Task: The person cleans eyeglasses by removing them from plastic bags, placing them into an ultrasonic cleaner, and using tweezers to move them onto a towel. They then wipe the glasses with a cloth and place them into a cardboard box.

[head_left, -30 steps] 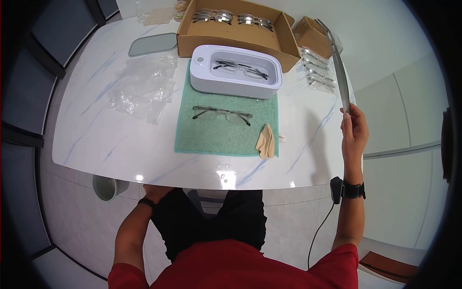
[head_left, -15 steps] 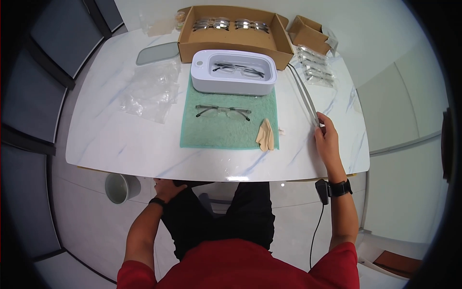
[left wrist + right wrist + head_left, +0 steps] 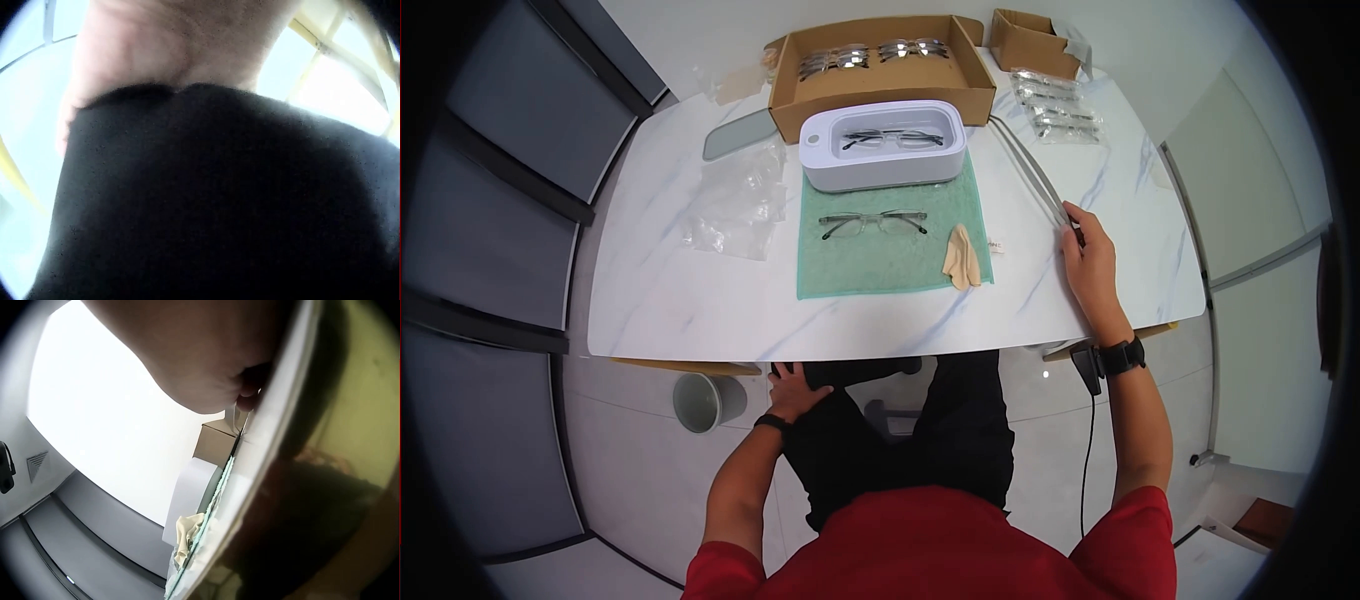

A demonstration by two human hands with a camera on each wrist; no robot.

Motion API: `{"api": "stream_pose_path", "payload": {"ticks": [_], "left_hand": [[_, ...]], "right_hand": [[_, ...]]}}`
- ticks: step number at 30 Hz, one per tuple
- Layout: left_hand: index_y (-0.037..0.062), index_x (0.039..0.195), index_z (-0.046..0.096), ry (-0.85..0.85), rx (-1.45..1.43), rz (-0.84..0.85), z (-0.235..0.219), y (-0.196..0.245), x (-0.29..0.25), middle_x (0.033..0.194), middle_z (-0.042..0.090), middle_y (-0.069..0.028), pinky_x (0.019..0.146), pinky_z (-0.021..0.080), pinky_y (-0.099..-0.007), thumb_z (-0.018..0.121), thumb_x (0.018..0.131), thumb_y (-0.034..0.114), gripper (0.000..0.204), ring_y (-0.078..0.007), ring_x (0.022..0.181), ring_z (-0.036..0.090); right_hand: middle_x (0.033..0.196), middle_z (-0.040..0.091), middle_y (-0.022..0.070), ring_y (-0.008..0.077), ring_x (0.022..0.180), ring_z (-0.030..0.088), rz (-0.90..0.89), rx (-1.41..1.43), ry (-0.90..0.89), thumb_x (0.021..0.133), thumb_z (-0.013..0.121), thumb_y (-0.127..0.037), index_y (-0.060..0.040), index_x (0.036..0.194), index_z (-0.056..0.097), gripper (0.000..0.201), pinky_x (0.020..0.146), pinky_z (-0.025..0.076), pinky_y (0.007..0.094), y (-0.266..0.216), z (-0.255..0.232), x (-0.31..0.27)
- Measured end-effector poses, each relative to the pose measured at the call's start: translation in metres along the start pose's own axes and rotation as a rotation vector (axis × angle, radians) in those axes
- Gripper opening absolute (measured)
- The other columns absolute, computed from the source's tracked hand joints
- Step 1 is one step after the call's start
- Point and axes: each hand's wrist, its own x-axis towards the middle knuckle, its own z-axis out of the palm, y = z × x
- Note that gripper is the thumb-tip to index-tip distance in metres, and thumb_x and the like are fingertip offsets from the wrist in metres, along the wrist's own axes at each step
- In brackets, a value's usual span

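My right hand point(image 3: 1092, 262) is at the table's right side, thumb and fingers at the near end of long grey metal tweezers point(image 3: 1032, 172). The tweezers lie low along the tabletop, pointing away toward the cardboard tray. On the left thigh rests my left hand point(image 3: 794, 393), its fingers spread; in the left wrist view dark trouser cloth point(image 3: 212, 187) fills most of the picture. Centred on the table, a green towel point(image 3: 840, 270) bears a pair of glasses point(image 3: 874, 222), a beige cloth point(image 3: 962, 258) and a white ultrasonic cleaner point(image 3: 880, 174). Another pair of glasses point(image 3: 892, 138) is in the cleaner's basin.
Behind the cleaner stands an open cardboard tray point(image 3: 880, 100) with several glasses. To its right are a small cardboard box point(image 3: 1030, 48) and bagged glasses point(image 3: 1055, 108). Clear plastic bags point(image 3: 735, 205) and a grey lid point(image 3: 738, 134) lie left. A bin point(image 3: 700, 402) stands on the floor.
My right hand has lowered the raised tweezers to the tabletop, moving them left and down beside the towel. My left hand stays on the thigh, and the head view has shifted.
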Motion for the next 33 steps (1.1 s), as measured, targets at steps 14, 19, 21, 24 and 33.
{"api": "stream_pose_path", "payload": {"ticks": [14,19,21,24,33], "left_hand": [[0.0162,0.166,0.013,0.015,0.092,0.125,-0.030,0.026,-0.010,0.162,0.015,-0.0376,0.101,0.052,-0.0567,0.079,0.069,0.075,0.132,-0.0631,0.129,0.046],[0.0127,0.163,0.024,0.075,0.146,0.198,-0.050,0.051,-0.030,0.158,0.024,-0.0391,0.103,0.051,-0.0559,0.079,0.070,0.074,0.125,-0.0626,0.126,0.050],[0.0119,0.162,0.027,0.083,0.147,0.243,-0.059,0.057,-0.038,0.156,0.028,-0.0389,0.105,0.050,-0.0551,0.078,0.071,0.073,0.121,-0.0612,0.126,0.051],[0.0129,0.162,0.028,0.075,0.138,0.315,-0.071,0.059,-0.045,0.157,0.030,-0.0359,0.104,0.051,-0.0545,0.078,0.075,0.070,0.116,-0.0575,0.127,0.053],[0.0123,0.160,0.034,0.179,0.116,0.563,-0.084,0.093,-0.072,0.151,0.036,-0.0366,0.094,0.056,-0.0513,0.080,0.078,0.059,0.105,-0.0526,0.113,0.063]], "right_hand": [[0.099,0.074,0.0185,0.0263,0.077,0.068,0.058,0.115,0.056,0.094,0.067,-0.008,0.0005,0.125,0.068,0.032,0.073,0.055,0.0348,-0.003,0.000,-0.006],[0.101,0.075,0.0193,0.0323,0.080,0.071,0.072,0.135,0.078,0.092,0.068,-0.010,-0.0007,0.122,0.070,0.031,0.076,0.056,0.0377,0.000,0.003,-0.006],[0.104,0.075,0.0190,0.0335,0.084,0.071,0.078,0.119,0.079,0.092,0.069,-0.011,-0.0012,0.121,0.070,0.031,0.078,0.056,0.0385,0.001,0.003,-0.006],[0.107,0.074,0.0188,0.0350,0.091,0.071,0.014,0.057,0.116,0.091,0.069,-0.012,-0.0016,0.119,0.071,0.030,0.083,0.056,0.0402,0.004,0.006,-0.007],[0.108,0.075,0.0179,0.0316,0.086,0.071,-0.040,0.037,0.145,0.090,0.070,-0.009,-0.0021,0.120,0.071,0.031,0.080,0.057,0.0375,0.008,0.008,-0.007]]}}
